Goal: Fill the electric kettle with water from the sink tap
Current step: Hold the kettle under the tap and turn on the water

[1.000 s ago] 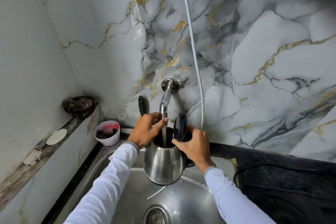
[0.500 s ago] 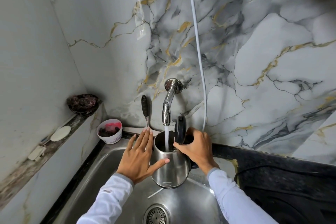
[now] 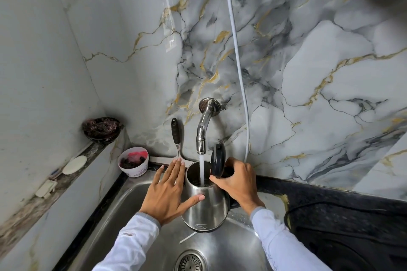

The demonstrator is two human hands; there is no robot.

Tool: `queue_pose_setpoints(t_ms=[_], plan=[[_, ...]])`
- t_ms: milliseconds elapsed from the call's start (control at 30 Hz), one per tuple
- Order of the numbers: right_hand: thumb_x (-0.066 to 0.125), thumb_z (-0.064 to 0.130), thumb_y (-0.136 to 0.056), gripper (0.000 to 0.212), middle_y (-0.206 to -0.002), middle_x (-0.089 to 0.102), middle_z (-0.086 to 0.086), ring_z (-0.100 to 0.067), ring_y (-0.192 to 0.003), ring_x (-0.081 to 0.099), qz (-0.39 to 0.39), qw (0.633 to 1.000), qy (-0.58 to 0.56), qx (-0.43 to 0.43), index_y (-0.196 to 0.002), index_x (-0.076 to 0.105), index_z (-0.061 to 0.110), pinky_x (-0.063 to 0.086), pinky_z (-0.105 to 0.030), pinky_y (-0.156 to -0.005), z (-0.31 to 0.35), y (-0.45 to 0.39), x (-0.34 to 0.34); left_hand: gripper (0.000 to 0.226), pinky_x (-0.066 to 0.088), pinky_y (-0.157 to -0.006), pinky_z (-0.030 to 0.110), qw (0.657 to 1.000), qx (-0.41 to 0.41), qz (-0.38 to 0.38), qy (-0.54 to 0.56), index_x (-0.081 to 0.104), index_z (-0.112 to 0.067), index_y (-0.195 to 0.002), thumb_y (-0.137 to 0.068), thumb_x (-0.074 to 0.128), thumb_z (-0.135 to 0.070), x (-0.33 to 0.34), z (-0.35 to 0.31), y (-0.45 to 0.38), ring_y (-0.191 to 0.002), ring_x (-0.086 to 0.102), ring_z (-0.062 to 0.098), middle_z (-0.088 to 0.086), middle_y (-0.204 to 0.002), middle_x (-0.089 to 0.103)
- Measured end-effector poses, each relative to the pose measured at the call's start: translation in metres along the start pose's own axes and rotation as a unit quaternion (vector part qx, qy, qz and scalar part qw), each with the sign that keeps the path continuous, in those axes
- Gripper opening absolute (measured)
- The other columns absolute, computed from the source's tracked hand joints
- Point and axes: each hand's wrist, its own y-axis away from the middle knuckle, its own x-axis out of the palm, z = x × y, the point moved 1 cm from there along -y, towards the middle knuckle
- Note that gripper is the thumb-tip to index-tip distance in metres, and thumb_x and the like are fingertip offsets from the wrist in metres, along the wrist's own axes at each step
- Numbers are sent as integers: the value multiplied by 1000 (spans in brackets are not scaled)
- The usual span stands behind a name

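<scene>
Right hand [image 3: 239, 180] closed round the kettle [image 3: 206, 202] at its handle side, thumb near the rim, carrying the weight above the sink [image 3: 141, 222]; handle itself mostly hidden under the palm. Left hand [image 3: 168, 193] open and flat, fingers spread, pressed to the kettle's left wall with the thumb laid across the steel front: steadying, not gripping. Both sleeves white, reaching in from the bottom edge.

Below, drain [image 3: 190, 263] in the basin, with a pale sliver of something lying just behind it, too small to name.

Kettle upright or nearly so, held clear of the basin floor, lid [image 3: 218, 159] swung up and standing open on the right of the mouth. Stream of water [image 3: 202, 168] falling from the tap [image 3: 203, 130] straight into the opening. Level inside not readable; only a dark glint low down, so probably early in the fill.

Judged progress: lid open, kettle placed under the spout, tap running. Left: wait for enough water, shut the tap, close the lid, lift out.

Further back, a white cup [image 3: 133, 161] with dark and pink scraps at the sink's left corner, a black-handled tool [image 3: 175, 138] leaning on the marble wall, a dark bowl [image 3: 101, 127] on the ledge, a pale hose [image 3: 239, 68] hanging down the wall behind the lid. Black desk [image 3: 330, 200] to the right.
</scene>
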Motion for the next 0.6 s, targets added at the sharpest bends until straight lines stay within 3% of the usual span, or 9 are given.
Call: queue_pose_setpoints(t_ms=[133,333,600], plan=[[73,66,-58,49,-69,78,9,-12,-67,73,0,1000,0,3,-73,70,19,61,-34,-66,0,1,-1,110,28,-122,51,1000,12,-13,11,34,0,-149,-82,14,-85,-3,4,-4,-148,30,28,18,-157,36],[73,63,-56,46,-67,77,9,-13,-66,73,-5,1000,5,5,-71,69,20,60,-37,-64,2,1,-2,113,7,-128,43,1000,15,8,-9,5,-9,-156,-75,0,-88,-21,19,-26,-154,3,20,10,-167,6],[74,64,-58,47,-68,77,8,-13,-66,73,-7,1000,0,1,-73,70,20,61,-37,-64,3,0,-3,88,7,-127,40,989,30,-1,147,9,-12,-156,-92,24,-70,-59,16,-65,-154,5,17,8,-167,9]])
